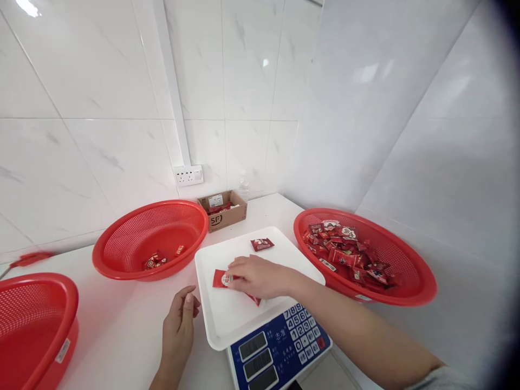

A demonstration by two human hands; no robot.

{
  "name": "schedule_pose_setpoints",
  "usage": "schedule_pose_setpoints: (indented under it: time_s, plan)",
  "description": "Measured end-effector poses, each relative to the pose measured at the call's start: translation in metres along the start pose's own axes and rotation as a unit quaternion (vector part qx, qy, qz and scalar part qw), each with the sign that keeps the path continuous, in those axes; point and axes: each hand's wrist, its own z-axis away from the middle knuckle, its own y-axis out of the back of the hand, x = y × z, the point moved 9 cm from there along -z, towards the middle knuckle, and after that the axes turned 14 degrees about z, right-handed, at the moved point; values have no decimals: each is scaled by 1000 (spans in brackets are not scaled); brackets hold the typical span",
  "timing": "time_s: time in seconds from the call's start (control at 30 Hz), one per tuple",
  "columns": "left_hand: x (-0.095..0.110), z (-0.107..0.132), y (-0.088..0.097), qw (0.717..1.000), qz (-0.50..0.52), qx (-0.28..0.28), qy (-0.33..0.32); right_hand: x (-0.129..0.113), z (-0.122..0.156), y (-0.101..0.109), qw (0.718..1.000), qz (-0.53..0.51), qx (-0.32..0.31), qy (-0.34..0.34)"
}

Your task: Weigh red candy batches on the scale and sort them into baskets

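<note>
White scale tray, centre; its blue keypad on the near side shows digits 0–9. Cardboard box behind tray, marked "SF". Right hand lies flat, fingers spread, on red packet mid-tray: glossy, white round emblem, long axis crosswise. Left hand left of tray, loosely curled, empty.

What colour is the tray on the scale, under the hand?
The tray is plain white, seen in the head view; the panel of the scale beneath it is blue.
</note>
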Motion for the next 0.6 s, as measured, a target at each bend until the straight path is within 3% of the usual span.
schedule_pose_setpoints:
  time_s: [0.17, 0.23, 0.3, 0.4, 0.5, 0.6]
  plan:
    - [8, 8, -3, 999, 20, 31, -2, 83, 16, 9, 984, -21, 70, -163]
    - [10, 9, -5, 999, 19, 28, 0, 99, 18, 3, 980, -28, 66, -187]
    - [10, 9, -6, 999, 18, 26, 0, 98, 20, -3, 982, -39, 58, -175]
    - [6, 8, -4, 999, 19, 28, 2, 76, 22, -6, 990, -60, 49, -122]
    - [1, 5, -4, 1000, 12, 12, 7, 53, 24, -3, 993, -86, 45, -71]
    - [-4, 3, -4, 1000, 4, -7, 10, 42, 24, 2, 991, -100, 63, -64]
